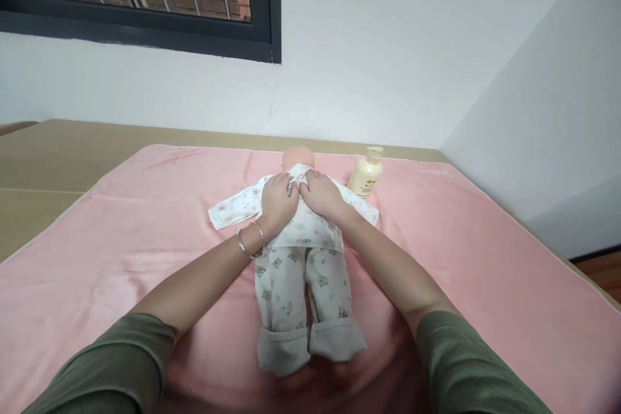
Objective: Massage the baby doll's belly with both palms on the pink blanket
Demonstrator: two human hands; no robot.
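Left hand (pixel 280 199), right hand (pixel 321 194) lie unclenched on clothed doll (pixel 310 231); pale bottle (pixel 366 174) nearby, pink sheet (pixel 436 252) beneath.

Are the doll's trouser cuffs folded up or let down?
Folded up: the cuffs show as plain, wide bands, while the trousers above them carry a printed pattern.

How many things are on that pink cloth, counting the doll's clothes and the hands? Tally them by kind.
Doll: 1
Bottle: 1
Clothes, top and trousers: 2
Hands, left hand and right hand: 2
Total: 6
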